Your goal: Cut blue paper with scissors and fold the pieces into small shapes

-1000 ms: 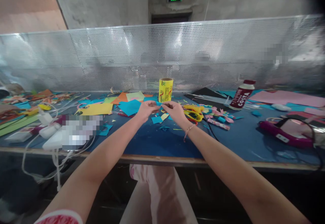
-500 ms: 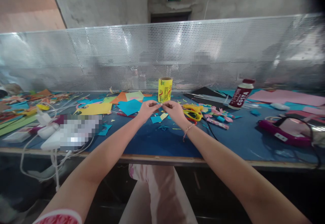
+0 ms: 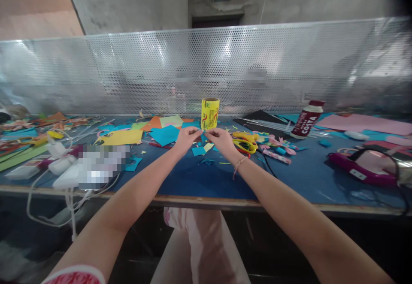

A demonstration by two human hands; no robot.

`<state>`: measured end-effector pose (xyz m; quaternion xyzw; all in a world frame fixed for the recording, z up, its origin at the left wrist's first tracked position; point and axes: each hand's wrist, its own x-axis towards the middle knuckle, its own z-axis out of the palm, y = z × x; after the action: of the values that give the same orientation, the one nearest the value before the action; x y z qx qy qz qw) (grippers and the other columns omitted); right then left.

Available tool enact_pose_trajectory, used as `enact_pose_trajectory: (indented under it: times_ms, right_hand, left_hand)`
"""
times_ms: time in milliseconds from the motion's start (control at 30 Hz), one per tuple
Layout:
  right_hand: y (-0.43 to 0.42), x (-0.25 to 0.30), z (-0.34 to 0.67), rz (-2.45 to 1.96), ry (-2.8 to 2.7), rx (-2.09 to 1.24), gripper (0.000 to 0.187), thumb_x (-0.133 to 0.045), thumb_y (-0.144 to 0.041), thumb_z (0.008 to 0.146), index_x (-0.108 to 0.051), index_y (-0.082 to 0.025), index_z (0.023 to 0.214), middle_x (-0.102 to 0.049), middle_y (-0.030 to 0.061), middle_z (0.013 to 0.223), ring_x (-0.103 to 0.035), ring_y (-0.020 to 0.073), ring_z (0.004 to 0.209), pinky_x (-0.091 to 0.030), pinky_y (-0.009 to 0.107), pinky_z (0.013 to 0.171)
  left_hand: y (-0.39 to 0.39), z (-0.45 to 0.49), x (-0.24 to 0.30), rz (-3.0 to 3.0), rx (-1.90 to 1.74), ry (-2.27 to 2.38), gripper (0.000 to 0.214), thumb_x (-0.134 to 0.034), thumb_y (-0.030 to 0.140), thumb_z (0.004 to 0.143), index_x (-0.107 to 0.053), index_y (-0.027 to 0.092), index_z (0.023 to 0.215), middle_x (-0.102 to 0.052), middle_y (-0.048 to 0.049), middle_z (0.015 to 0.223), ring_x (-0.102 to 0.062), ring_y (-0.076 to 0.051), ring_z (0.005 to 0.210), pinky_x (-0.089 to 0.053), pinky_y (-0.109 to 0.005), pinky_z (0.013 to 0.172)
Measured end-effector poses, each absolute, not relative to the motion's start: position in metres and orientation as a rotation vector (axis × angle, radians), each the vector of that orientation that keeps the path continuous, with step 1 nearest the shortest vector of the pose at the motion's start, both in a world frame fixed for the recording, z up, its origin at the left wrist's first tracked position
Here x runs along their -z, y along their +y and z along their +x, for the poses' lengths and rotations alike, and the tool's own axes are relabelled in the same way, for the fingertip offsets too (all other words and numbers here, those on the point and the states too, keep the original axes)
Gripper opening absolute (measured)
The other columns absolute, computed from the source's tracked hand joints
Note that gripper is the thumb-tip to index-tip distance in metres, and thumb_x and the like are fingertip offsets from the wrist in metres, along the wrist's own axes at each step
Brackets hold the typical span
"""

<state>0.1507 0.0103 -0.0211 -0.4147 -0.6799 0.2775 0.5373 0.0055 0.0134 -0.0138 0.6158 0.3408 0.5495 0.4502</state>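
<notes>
My left hand (image 3: 188, 140) is raised over the middle of the blue table, thumb and forefinger pinched together. Facing it, my right hand (image 3: 220, 141) makes the same pinch, with a thin gap between the two sets of fingertips. A tiny bit of blue shows there, but what the fingers hold is too small to make out. Just behind the hands stands a yellow printed tape roll (image 3: 210, 113), upright. Small blue and pale yellow paper pieces (image 3: 198, 151) lie below the fingers. Yellow-handled scissors (image 3: 246, 143) rest beside my right hand.
Coloured paper sheets (image 3: 165, 134) spread behind my left hand. A dark red COSTA bottle (image 3: 308, 120) leans at the right, near a purple device (image 3: 360, 170). White cables (image 3: 69, 209) hang over the table's front edge at left. A perforated metal screen (image 3: 141, 74) closes the back.
The fingertips of my two hands have drawn slightly apart, from nearly touching to a small gap. The view has shifted a little; the things on the table stay put.
</notes>
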Motion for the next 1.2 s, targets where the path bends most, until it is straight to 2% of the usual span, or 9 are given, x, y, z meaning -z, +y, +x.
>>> enact_pose_trajectory:
  times_ms: [300,500,900,1100,1200]
  right_hand:
    - [0.013,0.022,0.151,-0.966,-1.569,-0.753,0.021,-0.063,-0.036,0.066,-0.063,-0.016,0.071,-0.060,0.0009,0.061,-0.055,0.0111,0.053,-0.045,0.024,0.054]
    - [0.011,0.021,0.152,-1.018,-1.614,-0.647,0.020,-0.062,-0.036,0.067,-0.063,-0.017,0.068,-0.058,0.0001,0.055,-0.054,0.0118,0.051,-0.042,0.024,0.050]
    - [0.008,0.022,0.151,-1.028,-1.642,-0.468,0.021,-0.060,-0.038,0.068,-0.064,-0.017,0.071,-0.062,0.0019,0.062,-0.054,0.0131,0.057,-0.042,0.024,0.052]
    - [0.000,0.016,0.149,-1.059,-1.657,-0.484,0.018,-0.060,-0.034,0.068,-0.064,-0.016,0.067,-0.061,0.0013,0.058,-0.055,0.0124,0.054,-0.042,0.024,0.050]
    - [0.004,0.016,0.149,-1.040,-1.621,-0.631,0.019,-0.062,-0.035,0.067,-0.065,-0.016,0.066,-0.061,0.0012,0.056,-0.057,0.0128,0.053,-0.046,0.025,0.052]
  left_hand:
    - [0.012,0.004,0.012,1.497,-1.351,0.859,0.023,-0.067,0.035,0.062,-0.062,0.012,0.065,-0.057,-0.0017,0.057,-0.055,-0.011,0.054,-0.048,-0.027,0.059]
    - [0.011,0.004,0.010,1.500,-1.341,0.829,0.028,-0.065,0.040,0.063,-0.061,0.013,0.062,-0.055,-0.0008,0.054,-0.053,-0.010,0.052,-0.047,-0.026,0.059]
    - [0.008,0.004,0.009,1.446,-1.347,0.780,0.030,-0.065,0.042,0.062,-0.059,0.013,0.060,-0.054,0.0002,0.053,-0.053,-0.011,0.053,-0.046,-0.027,0.060]
    - [0.011,0.005,0.012,1.550,-1.353,0.862,0.029,-0.066,0.041,0.061,-0.061,0.013,0.064,-0.055,-0.0010,0.055,-0.051,-0.010,0.051,-0.045,-0.025,0.055]
    - [0.013,0.005,0.013,1.573,-1.368,0.888,0.028,-0.066,0.041,0.062,-0.060,0.013,0.065,-0.055,-0.0007,0.056,-0.051,-0.009,0.052,-0.045,-0.024,0.054]
